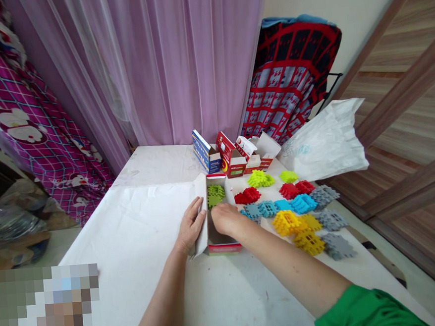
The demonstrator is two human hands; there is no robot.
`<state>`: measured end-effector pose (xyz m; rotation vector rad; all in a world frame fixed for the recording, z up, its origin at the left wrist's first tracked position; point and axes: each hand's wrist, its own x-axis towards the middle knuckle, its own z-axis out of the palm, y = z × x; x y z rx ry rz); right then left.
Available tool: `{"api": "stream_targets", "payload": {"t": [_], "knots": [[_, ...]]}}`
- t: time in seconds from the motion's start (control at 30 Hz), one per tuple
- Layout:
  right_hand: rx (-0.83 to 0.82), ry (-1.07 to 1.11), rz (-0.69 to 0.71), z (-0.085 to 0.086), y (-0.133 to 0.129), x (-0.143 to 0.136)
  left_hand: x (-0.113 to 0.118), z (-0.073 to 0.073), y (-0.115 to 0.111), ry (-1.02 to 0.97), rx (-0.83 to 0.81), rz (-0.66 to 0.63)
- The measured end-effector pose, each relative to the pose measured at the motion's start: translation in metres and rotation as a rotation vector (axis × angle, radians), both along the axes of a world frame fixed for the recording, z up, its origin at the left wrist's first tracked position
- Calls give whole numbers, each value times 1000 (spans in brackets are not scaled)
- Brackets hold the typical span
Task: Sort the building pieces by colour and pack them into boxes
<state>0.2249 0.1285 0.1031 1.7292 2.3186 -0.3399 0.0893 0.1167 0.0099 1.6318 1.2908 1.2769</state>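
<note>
An open red and white box [225,249] lies on the white table, with green interlocking pieces [215,195] in its far end. My left hand [192,224] rests with fingers extended on the box's opened left flap [202,238]. Reaching down into the box, my right hand [223,219] has its fingers hidden below the rim, so what they hold, if anything, does not show. Right of the box sit red pieces [247,195], blue pieces [267,208], yellow pieces [287,222], grey pieces [338,245] and lime pieces [259,178].
Behind the box stand a blue box [202,151] and opened red boxes [229,154]. A white bag [324,143] is at the table's back right. Purple curtains hang behind the table [132,218]; a chair draped in red and black cloth [286,74] stands beyond.
</note>
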Motion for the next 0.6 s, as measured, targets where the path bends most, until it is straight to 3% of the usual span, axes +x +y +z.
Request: {"api": "stream_targets", "payload": {"t": [0.1,0.23,0.37,0.6], "knots": [[62,38,-42,8,7,-1,0,0,0,-2,5,2],[85,115,-294,14,34,-6,1,1,-1,6,12,7],[22,115,-412,7,59,-7,1,2,-1,34,18,-1],[-26,139,-472,-11,80,-4,2,1,-2,38,11,-4]]}}
